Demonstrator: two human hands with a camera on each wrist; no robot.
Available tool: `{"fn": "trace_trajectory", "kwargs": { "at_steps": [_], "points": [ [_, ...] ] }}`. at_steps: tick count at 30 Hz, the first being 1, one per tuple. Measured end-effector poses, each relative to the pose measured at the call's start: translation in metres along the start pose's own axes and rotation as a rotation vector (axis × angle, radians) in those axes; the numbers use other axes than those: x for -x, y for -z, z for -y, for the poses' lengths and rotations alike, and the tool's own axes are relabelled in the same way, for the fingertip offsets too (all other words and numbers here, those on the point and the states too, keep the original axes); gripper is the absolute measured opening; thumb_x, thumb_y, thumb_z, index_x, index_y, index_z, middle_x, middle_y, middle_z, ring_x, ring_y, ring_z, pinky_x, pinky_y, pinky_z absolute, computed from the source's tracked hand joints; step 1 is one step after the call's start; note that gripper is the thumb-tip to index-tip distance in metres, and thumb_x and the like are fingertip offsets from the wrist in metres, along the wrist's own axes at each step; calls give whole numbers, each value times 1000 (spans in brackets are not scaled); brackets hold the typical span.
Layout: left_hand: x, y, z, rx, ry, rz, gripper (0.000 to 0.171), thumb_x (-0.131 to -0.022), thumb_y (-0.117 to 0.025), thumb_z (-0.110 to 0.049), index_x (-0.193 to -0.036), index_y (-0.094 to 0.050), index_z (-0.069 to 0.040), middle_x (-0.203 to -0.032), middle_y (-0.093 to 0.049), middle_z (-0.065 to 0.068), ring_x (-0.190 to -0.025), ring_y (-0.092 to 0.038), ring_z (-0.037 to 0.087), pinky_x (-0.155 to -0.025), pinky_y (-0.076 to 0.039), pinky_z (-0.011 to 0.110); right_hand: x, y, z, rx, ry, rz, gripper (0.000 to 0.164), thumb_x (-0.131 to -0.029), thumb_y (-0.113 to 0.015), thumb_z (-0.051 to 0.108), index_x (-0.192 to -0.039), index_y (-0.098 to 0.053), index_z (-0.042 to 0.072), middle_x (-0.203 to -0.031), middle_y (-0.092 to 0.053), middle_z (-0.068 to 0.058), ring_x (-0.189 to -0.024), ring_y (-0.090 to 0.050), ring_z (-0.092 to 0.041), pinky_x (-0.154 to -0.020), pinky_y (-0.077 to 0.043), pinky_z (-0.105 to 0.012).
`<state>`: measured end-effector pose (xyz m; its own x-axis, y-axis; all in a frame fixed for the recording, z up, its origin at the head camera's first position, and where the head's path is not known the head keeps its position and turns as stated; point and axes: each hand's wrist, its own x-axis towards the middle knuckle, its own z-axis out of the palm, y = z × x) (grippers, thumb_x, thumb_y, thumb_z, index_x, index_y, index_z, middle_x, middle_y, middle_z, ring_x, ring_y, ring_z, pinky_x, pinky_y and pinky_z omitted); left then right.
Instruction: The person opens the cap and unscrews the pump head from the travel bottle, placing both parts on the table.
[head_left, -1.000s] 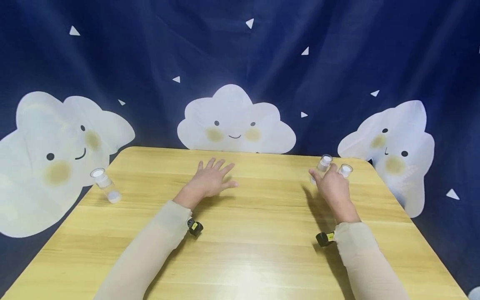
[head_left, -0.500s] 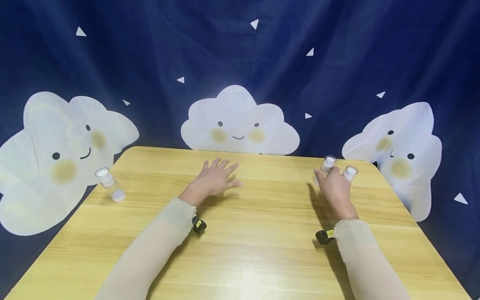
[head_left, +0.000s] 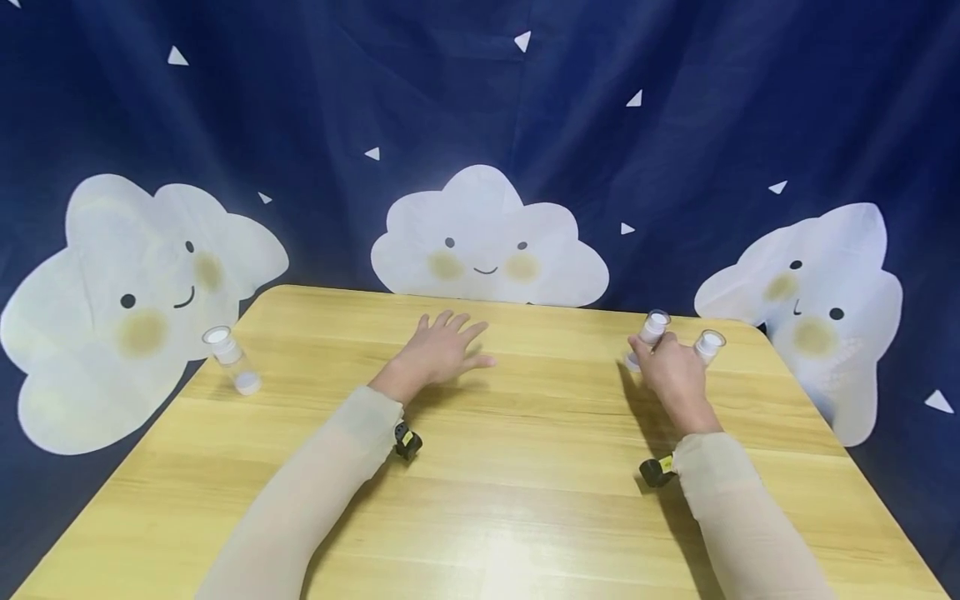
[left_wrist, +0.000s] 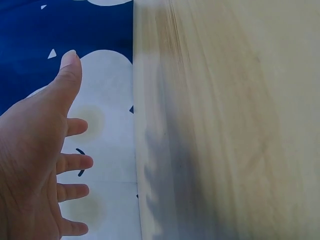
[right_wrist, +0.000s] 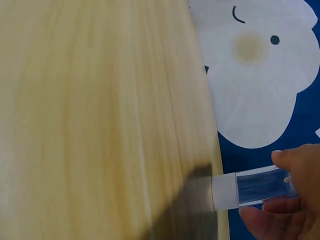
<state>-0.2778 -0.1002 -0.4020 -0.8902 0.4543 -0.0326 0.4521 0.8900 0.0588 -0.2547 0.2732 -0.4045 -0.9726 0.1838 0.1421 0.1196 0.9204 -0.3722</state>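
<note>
My right hand (head_left: 672,375) holds a clear bottle (right_wrist: 262,187) with a white base between thumb and fingers. In the head view this bottle's white neck under a clear cap (head_left: 657,322) rises beyond the fingers. Its base is right at the tabletop in the right wrist view. Just right of the hand stands a second such bottle (head_left: 708,346), its lower part hidden by the hand. My left hand (head_left: 437,352) hovers palm down over the table's far middle, fingers spread, holding nothing; the left wrist view shows the hand (left_wrist: 37,145) with its thumb raised.
A third clear bottle (head_left: 234,362) stands near the left edge of the wooden table (head_left: 525,458). Behind the table hangs a dark blue curtain (head_left: 450,83) printed with white smiling clouds. A small black camera sits on each wrist.
The whole head view has shifted slightly. The held bottle and my right hand have moved a little left, away from the bottle beside them. My left hand stays spread over the table.
</note>
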Motion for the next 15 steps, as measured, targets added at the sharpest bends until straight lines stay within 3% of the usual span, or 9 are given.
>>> {"fn": "trace_trajectory", "kwargs": {
  "at_steps": [6,15],
  "points": [
    [-2,-1,0,2,0,-8,86,-88,-26,-80,-156,-24,-28,-158,-26,9,-144,-19,39,-110,-14,66,1,-2,4,76,43,4,74,-99,-39,58,-115,-52,-13,-104,-59,-40,-96,-58,-54,-73,-44,-61],
    [-4,-3,-1,41,-12,-26,89,-87,-27,-82,-155,-26,-26,-157,-28,8,-143,-23,36,-112,-15,63,3,-7,9,99,120,-9,66,-95,-41,63,-106,-58,-1,-100,-64,-32,-90,-62,-47,-63,-43,-56]
  ]
}}
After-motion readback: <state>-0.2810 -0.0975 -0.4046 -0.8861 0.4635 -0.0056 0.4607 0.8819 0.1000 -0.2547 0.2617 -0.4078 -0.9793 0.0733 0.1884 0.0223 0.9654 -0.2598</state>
